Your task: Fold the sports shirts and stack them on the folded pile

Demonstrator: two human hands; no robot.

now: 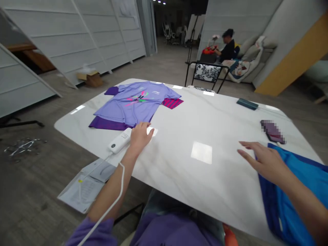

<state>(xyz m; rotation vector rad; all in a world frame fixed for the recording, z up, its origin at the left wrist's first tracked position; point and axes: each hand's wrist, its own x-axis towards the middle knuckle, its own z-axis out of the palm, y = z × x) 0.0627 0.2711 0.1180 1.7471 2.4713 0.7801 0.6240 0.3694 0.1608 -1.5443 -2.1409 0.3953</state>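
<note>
My left hand [140, 137] is closed over the far end of a white corded device [120, 140], a long slab with a round dark button and small print. Its exact kind I cannot make out. A white cord leaves its near end. Just beyond my left hand lies a light purple T-shirt [138, 104] with a pink and green print, spread flat over darker purple cloth [109, 123]. My right hand [266, 159] hovers with fingers apart and nothing in them, beside a blue garment [297, 174] at the table's right edge.
The white marble-patterned table [179, 164] has rounded corners. A phone [273, 131] and a dark green power bank [247, 104] with a cable lie at the right. A black-framed chair [207, 73] stands beyond. A person [227, 48] sits farther back. White packaging [84, 188] is below, left.
</note>
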